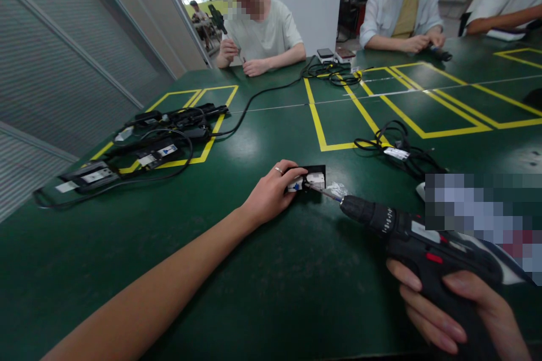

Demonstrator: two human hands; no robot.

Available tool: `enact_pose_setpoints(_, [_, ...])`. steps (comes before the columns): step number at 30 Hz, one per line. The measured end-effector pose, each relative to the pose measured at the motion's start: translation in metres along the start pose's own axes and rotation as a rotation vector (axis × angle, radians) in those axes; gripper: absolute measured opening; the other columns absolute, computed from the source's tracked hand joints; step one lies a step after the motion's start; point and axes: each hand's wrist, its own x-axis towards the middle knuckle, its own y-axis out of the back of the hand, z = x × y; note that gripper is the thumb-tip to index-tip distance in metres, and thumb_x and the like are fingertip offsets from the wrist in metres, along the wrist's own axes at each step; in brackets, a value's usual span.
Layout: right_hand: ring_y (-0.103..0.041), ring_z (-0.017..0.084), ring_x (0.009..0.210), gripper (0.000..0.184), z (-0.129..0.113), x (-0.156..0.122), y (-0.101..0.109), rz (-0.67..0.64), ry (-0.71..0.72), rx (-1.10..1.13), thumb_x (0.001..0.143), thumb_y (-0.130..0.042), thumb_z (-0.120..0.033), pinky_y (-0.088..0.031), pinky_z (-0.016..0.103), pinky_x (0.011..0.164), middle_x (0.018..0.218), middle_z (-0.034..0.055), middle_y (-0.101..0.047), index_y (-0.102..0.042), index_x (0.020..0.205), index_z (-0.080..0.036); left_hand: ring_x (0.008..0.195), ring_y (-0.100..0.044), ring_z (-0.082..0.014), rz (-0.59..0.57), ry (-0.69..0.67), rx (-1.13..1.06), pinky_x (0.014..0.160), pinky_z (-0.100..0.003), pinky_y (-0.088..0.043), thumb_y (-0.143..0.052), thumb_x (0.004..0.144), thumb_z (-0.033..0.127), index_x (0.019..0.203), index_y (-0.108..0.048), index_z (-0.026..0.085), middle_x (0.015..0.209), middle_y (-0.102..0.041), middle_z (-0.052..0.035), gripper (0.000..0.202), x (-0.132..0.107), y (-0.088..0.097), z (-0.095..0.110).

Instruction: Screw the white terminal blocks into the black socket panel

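My right hand (449, 299) is wrapped round the grip of a black cordless drill (406, 231), which points left. The long thin bit (328, 194) in its chuck reaches to a small black box (317, 170) with white labels on it. Over the left end of that box, my left hand (273, 192) has its fingers closed, holding it against the green table (254, 271). A ring shows on one finger. Whether the bit's tip sits in a screw is too small to tell. A crumpled piece of clear plastic (337, 188) lies just behind the bit.
Black adapters with cables (161, 146) lie at the left inside yellow tape lines (322, 124). A coiled cable (398, 152) rests at the right, near a partly blurred object (474, 220). More cable (334, 72) lies farther back. Co-workers (271, 28) sit across the table.
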Motion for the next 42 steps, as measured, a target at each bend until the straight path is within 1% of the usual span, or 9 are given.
enact_pose_setpoints(4, [-0.023, 0.006, 0.034, 0.03, -0.0008, 0.0006, 0.0005, -0.015, 0.004, -0.008, 0.072, -0.053, -0.037, -0.028, 0.022, 0.037, 0.046, -0.0052, -0.035, -0.068, 0.081, -0.012, 0.11, -0.05, -0.0221, 0.001, -0.01, -0.006, 0.092, -0.043, -0.049, -0.052, 0.078, 0.004, 0.122, -0.048, 0.023, 0.119, -0.047, -0.0077, 0.048, 0.0003, 0.0, 0.0008])
enact_pose_setpoints(8, [-0.022, 0.006, 0.034, 0.031, 0.0005, 0.0008, 0.0002, 0.001, 0.008, -0.01, 0.071, -0.053, -0.038, -0.028, 0.022, 0.037, 0.046, -0.0056, -0.033, -0.068, 0.08, -0.012, 0.111, -0.049, -0.0222, -0.011, 0.005, 0.0, 0.093, -0.043, -0.049, -0.053, 0.077, 0.003, 0.123, -0.047, 0.024, 0.121, -0.047, -0.0075, 0.05, -0.0001, 0.0003, 0.0006])
enact_pose_setpoints(14, [-0.017, 0.006, 0.032, 0.031, 0.0044, 0.0001, 0.0, 0.088, 0.032, 0.013, 0.069, -0.052, -0.04, -0.023, 0.022, 0.034, 0.043, -0.0065, -0.03, -0.067, 0.076, -0.013, 0.112, -0.049, -0.0224, 0.003, -0.015, -0.012, 0.094, -0.044, -0.048, -0.052, 0.077, 0.002, 0.122, -0.047, 0.024, 0.12, -0.047, -0.0077, 0.051, -0.0001, -0.0001, -0.0001])
enact_pose_setpoints(20, [-0.02, 0.007, 0.032, 0.029, 0.0045, -0.0021, 0.0022, 0.046, -0.003, 0.0, 0.071, -0.05, -0.04, -0.023, 0.022, 0.035, 0.041, -0.0065, -0.029, -0.065, 0.075, -0.015, 0.112, -0.049, -0.0222, -0.014, -0.001, 0.003, 0.095, -0.043, -0.047, -0.053, 0.078, 0.005, 0.123, -0.047, 0.024, 0.121, -0.047, -0.0073, 0.049, -0.0002, 0.0004, -0.0003])
enact_pose_setpoints(25, [-0.02, 0.006, 0.032, 0.029, 0.0056, -0.0023, 0.0009, 0.061, 0.032, 0.007, 0.072, -0.05, -0.039, -0.025, 0.022, 0.035, 0.043, -0.006, -0.031, -0.065, 0.074, -0.014, 0.113, -0.048, -0.0216, -0.029, 0.016, 0.019, 0.096, -0.041, -0.047, -0.053, 0.079, 0.006, 0.123, -0.047, 0.023, 0.121, -0.046, -0.0077, 0.047, -0.0001, 0.0008, 0.0005])
enact_pose_setpoints(29, [-0.019, 0.006, 0.032, 0.029, 0.0052, -0.0016, 0.0003, 0.054, 0.013, 0.01, 0.071, -0.051, -0.039, -0.024, 0.022, 0.035, 0.042, -0.0069, -0.028, -0.065, 0.074, -0.014, 0.112, -0.049, -0.0216, -0.023, 0.008, 0.024, 0.095, -0.041, -0.048, -0.053, 0.079, 0.006, 0.123, -0.048, 0.022, 0.121, -0.047, -0.0079, 0.047, 0.0003, 0.0008, 0.0011])
enact_pose_setpoints(36, [-0.02, 0.006, 0.032, 0.029, 0.005, -0.003, 0.0009, 0.046, 0.017, 0.003, 0.072, -0.05, -0.038, -0.025, 0.022, 0.035, 0.042, -0.0061, -0.03, -0.065, 0.075, -0.014, 0.112, -0.049, -0.0228, -0.016, 0.002, 0.005, 0.094, -0.043, -0.048, -0.053, 0.078, 0.005, 0.123, -0.047, 0.023, 0.121, -0.047, -0.0083, 0.049, -0.0001, 0.0011, 0.0003])
enact_pose_setpoints(42, [-0.021, 0.007, 0.032, 0.03, 0.0053, -0.001, 0.0044, 0.033, 0.02, -0.011, 0.071, -0.05, -0.039, -0.026, 0.023, 0.035, 0.041, -0.0059, -0.03, -0.066, 0.076, -0.014, 0.113, -0.048, -0.0223, -0.03, 0.016, 0.011, 0.095, -0.042, -0.047, -0.053, 0.079, 0.005, 0.123, -0.047, 0.022, 0.121, -0.047, -0.008, 0.047, 0.0, 0.0009, 0.0009])
